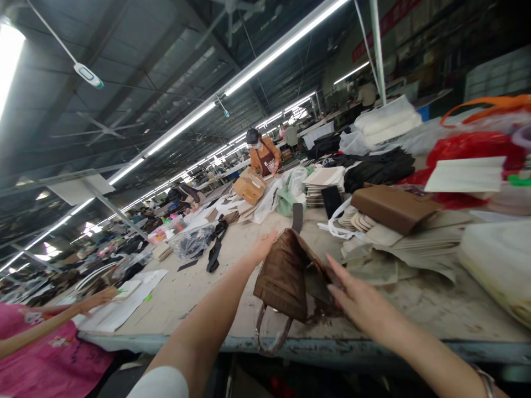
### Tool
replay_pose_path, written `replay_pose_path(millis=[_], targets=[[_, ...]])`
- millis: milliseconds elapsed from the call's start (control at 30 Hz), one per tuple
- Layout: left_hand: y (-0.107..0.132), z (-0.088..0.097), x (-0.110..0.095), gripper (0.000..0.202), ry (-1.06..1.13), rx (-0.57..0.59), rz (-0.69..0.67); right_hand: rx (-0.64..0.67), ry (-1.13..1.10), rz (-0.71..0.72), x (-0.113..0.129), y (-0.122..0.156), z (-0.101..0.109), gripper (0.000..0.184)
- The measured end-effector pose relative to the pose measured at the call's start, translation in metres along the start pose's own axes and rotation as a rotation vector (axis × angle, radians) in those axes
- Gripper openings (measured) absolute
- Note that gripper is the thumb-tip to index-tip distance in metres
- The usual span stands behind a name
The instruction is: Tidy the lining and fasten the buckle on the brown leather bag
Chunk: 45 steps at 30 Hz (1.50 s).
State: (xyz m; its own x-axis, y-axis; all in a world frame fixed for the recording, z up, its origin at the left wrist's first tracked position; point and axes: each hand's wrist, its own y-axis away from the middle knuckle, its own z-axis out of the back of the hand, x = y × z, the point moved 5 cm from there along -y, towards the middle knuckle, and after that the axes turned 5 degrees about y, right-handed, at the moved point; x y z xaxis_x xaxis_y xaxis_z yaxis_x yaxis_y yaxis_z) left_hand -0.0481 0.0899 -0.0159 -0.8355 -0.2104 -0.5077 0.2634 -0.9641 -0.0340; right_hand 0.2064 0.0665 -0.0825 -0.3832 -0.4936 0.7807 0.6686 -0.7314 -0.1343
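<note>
A brown handbag [282, 271] stands tilted near the front edge of the table, its side spread apart and its thin handles [274, 331] hanging down toward the edge. My left hand [265, 247] grips the bag's upper left edge, some fingertips hidden behind it. On the other side, my right hand [350, 290] has the bag's right panel between its thumb and fingers. A dark grey strip [297, 217] sticks up just behind the bag. The inside of the bag is in shadow.
Right of the bag lie a folded brown piece [394, 205], stacked boards [326, 179] and a white plastic bundle [498, 265]. Black straps [214, 251] lie left. A co-worker in pink [53, 348] works at the left; another in an apron [265, 157] stands farther back.
</note>
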Motion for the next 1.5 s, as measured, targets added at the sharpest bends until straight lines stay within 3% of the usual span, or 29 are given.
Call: replay_pose_path(millis=[67, 133, 267, 367, 500, 600, 867, 1133, 1300, 1500], targets=[[0.001, 0.003, 0.001, 0.076, 0.109, 0.04, 0.017, -0.054, -0.235, -0.121, -0.018, -0.009, 0.015, 0.069], [0.003, 0.005, 0.003, 0.076, 0.238, 0.051, 0.049, -0.056, -0.434, -0.237, -0.032, -0.013, 0.023, 0.071], [0.005, 0.004, 0.004, 0.048, 0.431, 0.034, 0.092, -0.052, -0.64, -0.294, -0.035, -0.013, 0.023, 0.071], [0.003, 0.0, -0.003, 0.039, 0.401, 0.009, 0.055, -0.044, -0.699, -0.292, -0.027, -0.01, 0.021, 0.071], [0.0, -0.002, -0.018, 0.027, 0.281, -0.038, -0.045, -0.033, -0.717, -0.297, -0.023, -0.009, 0.023, 0.068], [-0.001, -0.004, -0.026, 0.035, 0.145, -0.048, -0.091, -0.031, -0.706, -0.282, -0.024, -0.011, 0.024, 0.066], [0.001, -0.005, -0.022, 0.012, -0.045, -0.117, -0.008, -0.001, -0.681, -0.267, -0.03, -0.012, 0.02, 0.071], [-0.002, -0.008, -0.022, 0.021, -0.219, -0.157, 0.016, 0.016, -0.685, -0.279, -0.027, -0.01, 0.022, 0.069], [-0.008, -0.003, -0.018, 0.021, -0.145, -0.118, 0.065, 0.033, -0.682, -0.267, -0.027, -0.012, 0.021, 0.066], [-0.011, 0.001, -0.009, 0.031, 0.191, -0.032, 0.212, 0.038, -0.768, -0.25, -0.025, -0.012, 0.02, 0.067]])
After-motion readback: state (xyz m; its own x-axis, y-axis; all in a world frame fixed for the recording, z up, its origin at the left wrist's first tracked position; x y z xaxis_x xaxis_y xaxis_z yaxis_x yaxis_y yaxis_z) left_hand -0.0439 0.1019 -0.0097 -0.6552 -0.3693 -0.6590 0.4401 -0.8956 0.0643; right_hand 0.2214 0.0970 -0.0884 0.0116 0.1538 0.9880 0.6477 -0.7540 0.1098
